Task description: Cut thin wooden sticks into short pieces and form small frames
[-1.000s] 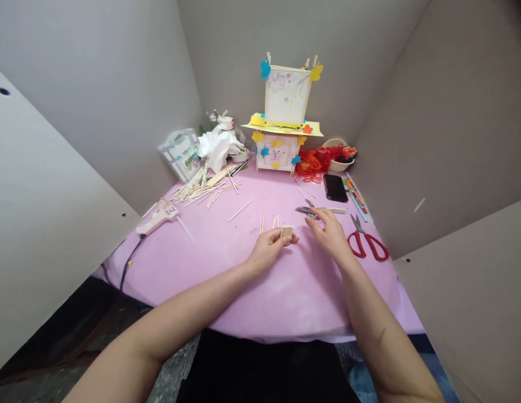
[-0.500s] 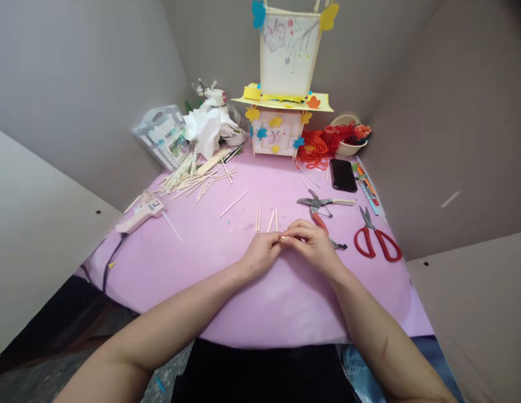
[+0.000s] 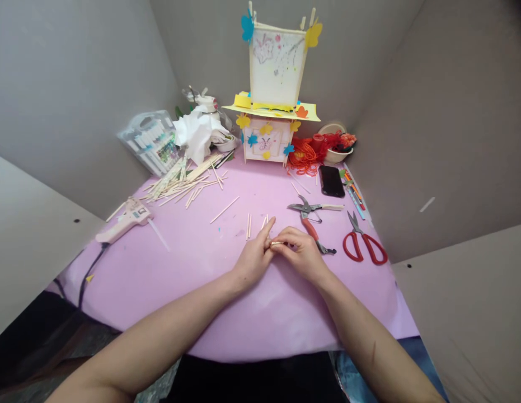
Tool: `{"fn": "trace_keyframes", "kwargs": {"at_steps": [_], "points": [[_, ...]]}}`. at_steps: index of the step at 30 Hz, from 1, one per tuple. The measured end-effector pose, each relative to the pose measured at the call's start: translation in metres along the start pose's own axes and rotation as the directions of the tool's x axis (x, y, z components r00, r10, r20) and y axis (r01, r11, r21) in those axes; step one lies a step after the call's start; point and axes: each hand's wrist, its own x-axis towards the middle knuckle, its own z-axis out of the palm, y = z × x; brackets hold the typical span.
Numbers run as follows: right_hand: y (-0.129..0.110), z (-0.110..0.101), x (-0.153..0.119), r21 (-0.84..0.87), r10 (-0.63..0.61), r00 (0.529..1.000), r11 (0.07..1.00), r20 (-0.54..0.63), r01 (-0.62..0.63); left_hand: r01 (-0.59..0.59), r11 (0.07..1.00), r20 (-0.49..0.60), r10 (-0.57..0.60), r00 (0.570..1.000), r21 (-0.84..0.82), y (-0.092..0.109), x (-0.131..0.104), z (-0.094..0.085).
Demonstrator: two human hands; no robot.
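My right hand pinches a small bundle of short wooden sticks between thumb and fingertips, with pale stick ends showing. Against the bundle's left end, my left hand is closed with its thumb near the sticks, while one finger points up and away. The hands partly hide the bundle. Just beyond my left hand lie two short parallel sticks and further sticks partly covered by that finger. Right of my right hand lie red-handled pruning shears.
A paper-panelled stick lantern stands at the back. Loose sticks and a glue gun lie left. To the right are scissors, a black phone, pens and red cord. Grey partitions flank the pink-covered table.
A finger of my left hand has lifted off the bundle and now points up. The bundle's stick ends show more clearly. The whole view has shifted slightly, moving things left and down.
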Motion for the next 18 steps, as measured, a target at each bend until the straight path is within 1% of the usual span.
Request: {"fn": "trace_keyframes", "kwargs": {"at_steps": [2, 3, 4, 5, 6, 7, 8, 9, 11, 13, 16, 18], "points": [[0.001, -0.011, 0.009, -0.028, 0.032, 0.999, 0.999, 0.034, -0.031, -0.006, 1.000, 0.000, 0.006, 1.000, -0.028, -0.003, 0.000, 0.001], [0.003, -0.020, 0.018, -0.051, 0.060, 0.998, 0.997, 0.028, -0.058, -0.007, 0.997, 0.006, 0.007, 1.000, -0.071, -0.004, 0.000, 0.002], [0.007, -0.031, 0.031, -0.090, 0.102, 0.995, 0.991, -0.003, -0.102, -0.006, 0.993, 0.011, 0.007, 1.000, -0.117, -0.005, 0.000, 0.002], [0.013, -0.043, 0.046, -0.138, 0.143, 0.986, 0.979, -0.083, -0.153, -0.009, 0.988, 0.013, 0.011, 1.000, -0.151, -0.006, 0.000, 0.003], [0.020, -0.054, 0.064, -0.231, 0.171, 0.971, 0.951, -0.166, -0.207, -0.020, 0.986, 0.010, 0.022, 1.000, -0.165, -0.007, 0.000, 0.003], [0.028, -0.065, 0.083, -0.367, 0.206, 0.956, 0.890, -0.208, -0.271, -0.038, 0.987, 0.006, 0.039, 0.999, -0.159, -0.007, -0.001, 0.003], [0.037, -0.073, 0.102, -0.501, 0.256, 0.936, 0.793, -0.239, -0.345, -0.058, 0.988, 0.004, 0.060, 0.998, -0.140, -0.007, -0.001, 0.003], [0.046, -0.079, 0.120, -0.602, 0.331, 0.918, 0.694, -0.220, -0.394, -0.078, 0.990, 0.004, 0.079, 0.997, -0.118, -0.007, -0.001, 0.003], [0.062, -0.083, 0.150, -0.637, 0.397, 0.894, 0.639, -0.208, -0.432, -0.101, 0.990, 0.018, 0.103, 0.994, -0.095, -0.007, -0.001, 0.002], [0.072, -0.080, 0.170, -0.638, 0.431, 0.882, 0.628, -0.191, -0.445, -0.106, 0.990, 0.024, 0.109, 0.994, -0.095, -0.006, -0.002, 0.001], [0.073, -0.073, 0.180, -0.613, 0.434, 0.888, 0.663, -0.152, -0.429, -0.115, 0.989, 0.024, 0.118, 0.993, -0.094, -0.005, -0.002, 0.000], [0.066, -0.072, 0.175, -0.572, 0.414, 0.903, 0.715, -0.117, -0.402, -0.115, 0.989, 0.028, 0.118, 0.993, -0.090, -0.005, -0.002, 0.000]]}}
